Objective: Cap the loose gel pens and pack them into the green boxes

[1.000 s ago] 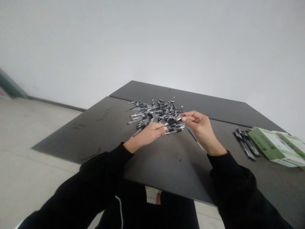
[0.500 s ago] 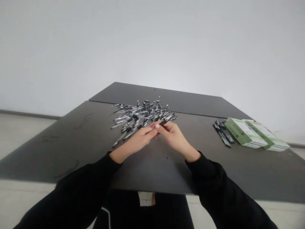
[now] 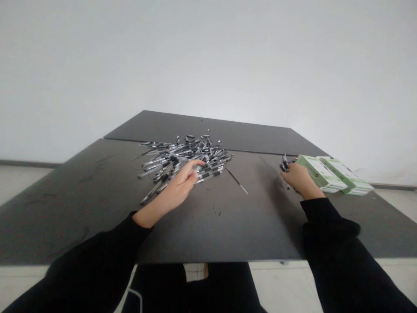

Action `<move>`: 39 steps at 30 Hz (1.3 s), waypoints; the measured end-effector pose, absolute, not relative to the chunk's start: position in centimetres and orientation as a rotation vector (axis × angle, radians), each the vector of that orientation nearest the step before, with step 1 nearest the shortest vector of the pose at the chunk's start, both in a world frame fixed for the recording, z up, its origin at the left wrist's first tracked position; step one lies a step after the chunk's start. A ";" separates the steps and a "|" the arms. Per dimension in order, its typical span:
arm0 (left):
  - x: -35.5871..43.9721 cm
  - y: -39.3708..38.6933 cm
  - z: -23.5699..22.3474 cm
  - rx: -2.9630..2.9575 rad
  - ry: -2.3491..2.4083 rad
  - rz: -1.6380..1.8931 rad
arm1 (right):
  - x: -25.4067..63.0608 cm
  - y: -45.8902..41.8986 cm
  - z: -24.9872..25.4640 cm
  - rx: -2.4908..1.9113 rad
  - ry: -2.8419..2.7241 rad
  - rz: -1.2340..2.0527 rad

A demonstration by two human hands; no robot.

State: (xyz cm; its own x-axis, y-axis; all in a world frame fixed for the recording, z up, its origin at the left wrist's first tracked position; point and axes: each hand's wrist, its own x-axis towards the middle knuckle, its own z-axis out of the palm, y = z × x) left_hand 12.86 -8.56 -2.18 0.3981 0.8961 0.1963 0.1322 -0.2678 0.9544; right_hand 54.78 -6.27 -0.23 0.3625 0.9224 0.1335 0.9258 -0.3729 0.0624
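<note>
A loose pile of clear-barrelled pens and pen parts [image 3: 169,160] lies on the dark table, left of centre. My left hand [image 3: 183,181] is at the near right side of this pile, its index finger stretched out and the thumb apart; I see nothing held in it. Far to the right, my right hand [image 3: 299,177] has its fingers closed on a pen [image 3: 284,160] with a dark grip, beside the green-and-white boxes. The hand hides most of the small group of pens there. One thin pen refill [image 3: 237,181] lies apart, right of the pile.
Two green-and-white boxes [image 3: 317,174] lie side by side at the right. Small caps and tips [image 3: 190,137] are scattered behind the pile. A seam crosses the dark table [image 3: 247,230], and a pale wall [image 3: 208,56] stands behind it.
My hands, together on a pen before, have parted. The right moved to the pens by the boxes; the left moved slightly left, over the pile's edge. A refill now shows right of the pile.
</note>
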 end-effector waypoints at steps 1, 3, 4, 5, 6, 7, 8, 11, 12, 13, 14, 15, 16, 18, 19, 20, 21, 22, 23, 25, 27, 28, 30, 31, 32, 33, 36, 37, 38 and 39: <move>12.8 -8.4 -2.4 1.662 0.902 0.975 | 55.0 -6.3 -0.6 -2.593 -1.746 -0.226; 12.7 -8.3 -2.5 1.626 0.906 0.958 | 55.0 -6.3 -1.1 -2.611 -1.731 -0.205; 12.7 -8.2 -2.5 1.604 0.927 0.955 | 54.9 -6.3 -1.3 -2.622 -1.715 -0.192; 12.7 -8.2 -2.5 1.592 0.952 0.949 | 54.8 -6.2 -1.5 -2.637 -1.695 -0.177; 12.7 -8.2 -2.4 1.587 0.975 0.942 | 54.6 -6.2 -1.6 -2.652 -1.672 -0.162; 12.7 -8.2 -2.3 1.587 0.992 0.932 | 54.6 -6.1 -1.7 -2.666 -1.651 -0.150; 12.7 -8.2 -2.2 1.590 1.001 0.921 | 54.5 -6.1 -1.8 -2.677 -1.636 -0.144; 12.8 -8.1 -1.9 1.589 0.992 0.919 | 54.7 -6.1 -2.1 -2.682 -1.621 -0.153; 12.8 -8.1 -1.7 1.588 0.985 0.924 | 54.9 -6.2 -2.1 -2.681 -1.620 -0.154; 12.8 -8.2 -1.6 1.588 0.978 0.928 | 55.0 -6.3 -2.2 -2.675 -1.619 -0.161; 12.8 -8.2 -1.5 1.589 0.973 0.930 | 55.0 -6.5 -2.1 -2.651 -1.618 -0.185; 12.8 -8.2 -1.4 1.591 0.969 0.930 | 54.8 -6.6 -2.0 -2.610 -1.621 -0.220; 12.8 -8.2 -1.4 1.594 0.966 0.926 | 54.5 -6.7 -1.8 -2.556 -1.632 -0.262; 12.8 -8.3 -1.3 1.601 0.958 0.916 | 52.8 -6.9 -1.3 -2.407 -1.702 -0.305; 12.9 -8.3 -1.3 1.603 0.952 0.908 | 51.5 -6.9 -1.0 -2.326 -1.755 -0.278; 12.9 -8.3 -1.3 1.603 0.943 0.900 | 50.0 -7.0 -0.7 -2.256 -1.816 -0.215; 12.9 -8.4 -1.3 1.604 0.934 0.891 | 48.4 -7.1 -0.5 -2.190 -1.867 -0.126; 12.9 -8.4 -1.3 1.608 0.925 0.884 | 46.7 -7.1 -0.3 -2.152 -1.894 -0.040; 12.9 -8.4 -1.3 1.616 0.918 0.879 | 45.0 -7.2 -0.3 -2.140 -1.919 0.026; 12.9 -8.5 -1.2 1.636 0.910 0.872 | 42.5 -7.2 -0.5 -2.165 -1.976 0.113; 12.8 -8.5 -1.1 1.652 0.909 0.859 | 41.1 -7.3 -0.9 -2.205 -2.066 0.186; 12.8 -8.5 -1.0 1.654 0.911 0.853 | 40.9 -7.3 -1.2 -2.208 -2.122 0.215; 12.8 -8.6 -1.0 1.656 0.905 0.845 | 41.0 -7.4 -1.5 -2.180 -2.236 0.231; 12.8 -8.6 -1.0 1.660 0.891 0.840 | 41.1 -7.6 -1.5 -2.164 -2.284 0.223; 12.8 -8.6 -1.1 1.668 0.862 0.835 | 41.3 -7.8 -1.4 -2.155 -2.324 0.216; 12.8 -8.6 -1.2 1.682 0.819 0.825 | 41.5 -8.0 -1.3 -2.162 -2.351 0.210; 13.0 -8.7 -1.7 1.740 0.654 0.784 | 41.9 -8.9 -0.6 -2.231 -2.371 0.303; 13.0 -8.7 -1.8 1.756 0.608 0.773 | 42.0 -9.2 -0.3 -2.251 -2.343 0.401; 13.1 -8.8 -1.9 1.768 0.574 0.766 | 42.0 -9.5 0.2 -2.243 -2.284 0.516; 13.2 -8.8 -1.9 1.776 0.550 0.762 | 41.9 -9.9 0.6 -2.185 -2.199 0.628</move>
